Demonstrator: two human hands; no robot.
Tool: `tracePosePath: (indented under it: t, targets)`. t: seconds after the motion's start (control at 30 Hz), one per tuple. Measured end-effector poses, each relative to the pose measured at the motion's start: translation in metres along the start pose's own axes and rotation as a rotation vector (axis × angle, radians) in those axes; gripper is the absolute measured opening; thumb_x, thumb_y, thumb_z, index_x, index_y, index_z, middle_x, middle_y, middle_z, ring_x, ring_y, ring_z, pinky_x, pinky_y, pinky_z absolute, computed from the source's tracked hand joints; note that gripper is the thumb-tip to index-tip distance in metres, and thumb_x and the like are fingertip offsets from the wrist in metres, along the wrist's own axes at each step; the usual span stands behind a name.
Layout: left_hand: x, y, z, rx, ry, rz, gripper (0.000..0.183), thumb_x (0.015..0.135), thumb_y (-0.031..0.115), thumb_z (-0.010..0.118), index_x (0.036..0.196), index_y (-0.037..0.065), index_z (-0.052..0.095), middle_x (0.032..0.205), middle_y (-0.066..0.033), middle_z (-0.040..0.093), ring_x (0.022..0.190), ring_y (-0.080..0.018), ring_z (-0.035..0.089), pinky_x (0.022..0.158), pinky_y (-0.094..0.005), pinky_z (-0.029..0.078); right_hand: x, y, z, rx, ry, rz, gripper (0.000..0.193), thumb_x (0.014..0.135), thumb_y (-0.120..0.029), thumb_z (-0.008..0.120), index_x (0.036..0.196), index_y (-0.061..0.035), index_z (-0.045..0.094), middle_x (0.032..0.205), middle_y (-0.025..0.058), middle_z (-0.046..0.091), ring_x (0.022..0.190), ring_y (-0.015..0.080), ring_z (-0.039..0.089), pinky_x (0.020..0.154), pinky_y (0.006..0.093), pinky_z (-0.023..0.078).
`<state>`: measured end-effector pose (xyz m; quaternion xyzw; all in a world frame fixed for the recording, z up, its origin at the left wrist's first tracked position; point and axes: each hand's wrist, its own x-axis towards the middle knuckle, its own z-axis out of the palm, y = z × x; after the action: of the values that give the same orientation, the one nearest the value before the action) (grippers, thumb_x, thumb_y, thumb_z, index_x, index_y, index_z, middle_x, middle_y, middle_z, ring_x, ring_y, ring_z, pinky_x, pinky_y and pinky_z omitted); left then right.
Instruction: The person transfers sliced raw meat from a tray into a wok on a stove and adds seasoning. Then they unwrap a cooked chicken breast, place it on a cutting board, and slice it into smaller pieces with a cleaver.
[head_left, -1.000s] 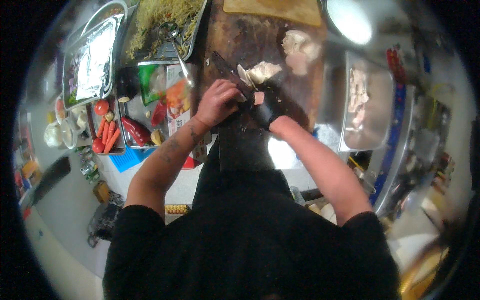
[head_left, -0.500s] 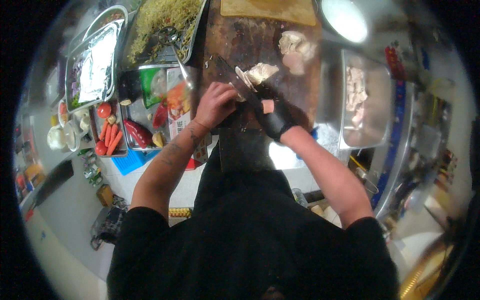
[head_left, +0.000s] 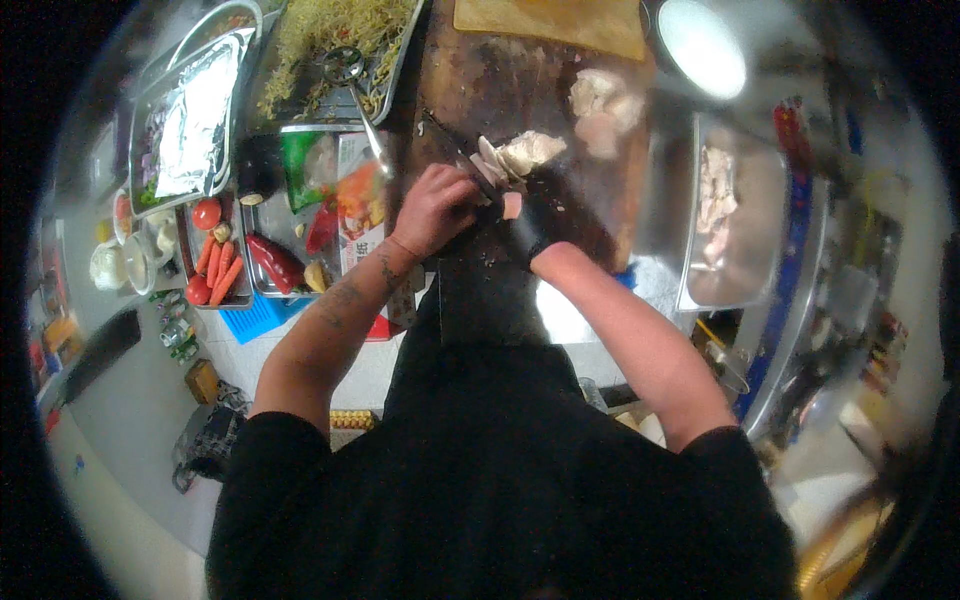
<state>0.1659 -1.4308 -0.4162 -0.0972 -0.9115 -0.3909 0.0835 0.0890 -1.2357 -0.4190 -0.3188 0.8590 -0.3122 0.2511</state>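
My right hand [head_left: 526, 228], in a black glove with a pinkish patch showing, grips a dark-bladed knife [head_left: 452, 147]. The blade slants up and left across the wooden cutting board [head_left: 480, 75]. Beside it, on the left, is my bare left hand [head_left: 437, 208], its fingers curled in close to the blade; what they hold is hidden. Just right of the blade lie pale slices of cooked meat, perhaps chicken [head_left: 530, 152], leaning on one another. Farther up the board sit more pale meat pieces [head_left: 605, 112], apart from both hands.
Right of the board stands a steel pan [head_left: 745, 270] with pale meat strips. A white round bowl [head_left: 703, 48] is behind it. To the left are a tray of yellowish sprouts [head_left: 335, 40] with a ladle [head_left: 370, 128], a foil-covered tray [head_left: 190, 130], carrots [head_left: 222, 265] and a red pepper [head_left: 273, 263].
My right hand and the knife have shifted slightly left and toward me. The slices right of the blade look more spread out. My left hand stays almost in place.
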Motion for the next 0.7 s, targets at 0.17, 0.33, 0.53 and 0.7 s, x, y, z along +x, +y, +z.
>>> tracePosePath:
  t: [0.17,0.33,0.53,0.7]
  targets:
    - [0.001,0.004,0.002,-0.032,-0.027,0.075,0.043,0.066,0.004,0.082,0.106,0.010,0.066,0.117,-0.0095,0.067,0.111,-0.0361,0.062,0.096,-0.0447,0.054,0.038,-0.008,-0.017,-0.012,-0.276,0.217,0.052,0.097,-0.032,0.061,0.143,-0.0082,0.055,0.133,0.0252,0.066,0.120,0.0397,0.067,0.102,0.0478,0.051]
    - [-0.001,0.005,0.002,-0.020,0.016,0.083,0.044,0.067,0.003,0.082,0.108,0.010,0.066,0.117,-0.0098,0.067,0.109,-0.0360,0.062,0.095,-0.0442,0.054,0.024,-0.027,-0.038,-0.079,-0.209,0.168,0.036,0.091,-0.034,0.067,0.119,-0.0119,0.074,0.112,0.0230,0.074,0.102,0.0414,0.073,0.088,0.0492,0.057]
    - [-0.006,0.006,0.005,-0.005,0.040,0.072,0.045,0.068,0.003,0.082,0.110,0.010,0.067,0.115,-0.0094,0.066,0.108,-0.0355,0.062,0.093,-0.0436,0.054,-0.038,-0.037,-0.060,-0.240,-0.144,-0.056,0.052,0.099,-0.026,0.060,0.148,-0.0119,0.056,0.140,0.0242,0.063,0.129,0.0400,0.059,0.112,0.0459,0.043]
    - [-0.004,0.007,0.004,0.007,0.038,0.071,0.045,0.069,0.003,0.081,0.111,0.011,0.067,0.115,-0.0090,0.066,0.109,-0.0352,0.062,0.093,-0.0431,0.054,-0.071,-0.040,-0.063,-0.304,-0.027,-0.160,0.054,0.101,-0.025,0.054,0.150,-0.0014,0.052,0.155,0.0238,0.050,0.145,0.0385,0.045,0.124,0.0451,0.031]
